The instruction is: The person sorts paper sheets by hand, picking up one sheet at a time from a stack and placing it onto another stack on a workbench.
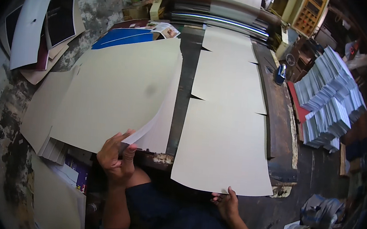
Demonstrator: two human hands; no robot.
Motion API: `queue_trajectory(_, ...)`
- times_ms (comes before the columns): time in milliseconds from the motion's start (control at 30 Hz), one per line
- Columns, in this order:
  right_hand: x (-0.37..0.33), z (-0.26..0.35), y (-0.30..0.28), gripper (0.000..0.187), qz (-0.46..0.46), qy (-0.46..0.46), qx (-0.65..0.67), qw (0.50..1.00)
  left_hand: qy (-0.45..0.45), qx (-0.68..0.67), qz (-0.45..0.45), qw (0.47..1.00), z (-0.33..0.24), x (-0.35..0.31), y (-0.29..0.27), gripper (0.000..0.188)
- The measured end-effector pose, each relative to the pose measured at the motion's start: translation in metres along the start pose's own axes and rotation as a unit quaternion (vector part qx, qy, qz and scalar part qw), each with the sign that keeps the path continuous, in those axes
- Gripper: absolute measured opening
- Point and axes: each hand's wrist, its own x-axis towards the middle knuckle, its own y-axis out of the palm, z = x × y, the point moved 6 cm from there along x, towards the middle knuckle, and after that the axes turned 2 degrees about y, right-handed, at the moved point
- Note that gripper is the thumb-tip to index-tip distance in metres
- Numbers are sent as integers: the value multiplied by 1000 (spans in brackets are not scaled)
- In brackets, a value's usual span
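1. Cream-coloured card takes up the near right: the front sheet of a long run, its near edge just beyond the person's lap. The right hand is at that edge, thumb uppermost and fingers curled below; from where I stand, I can't tell whether they truly pinch it.

2. On the near left, the left hand has its thumb and fingers bent round the near right corner of the top sheet, holding it raised so that the side curls off the paler layer beneath.

3. Both sheets look light and springy, stiff enough to bow in a smooth curve, yet probably easy to crease at a corner. I'd take them flat-fingered by the near edge, with a hand toward each corner, so the wide middle doesn't sag.

4. Farther in, a dark strip of table separates the two sides. Black wedges notch the run's edges, and stacks of white paper lean well off to the right.

5. At the far end, the run meets a roller machine with a bright bar; a blue printed sheet lies to its left.
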Motion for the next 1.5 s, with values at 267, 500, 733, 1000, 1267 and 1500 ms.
queue_trajectory(267,17,6,-17,47,-38,-38,35,998,-81,-53,-106,990,24,-13,-15,46)
queue_trajectory(500,25,70,48,61,-17,-104,9,994,-92,-88,-112,986,24,-12,-14,52)
queue_trajectory(733,114,197,399,63,369,-62,4,927,-107,-126,-171,971,32,-9,-19,50)
queue_trajectory(1000,134,250,555,44,322,-259,-394,821,-31,-13,-6,999,21,-1,-12,32)
queue_trajectory(1267,147,186,567,75,80,-453,-745,483,9,38,75,996,11,5,3,34)
queue_trajectory(1500,163,240,364,78,198,-351,-530,747,-22,-68,256,964,16,25,-17,39)
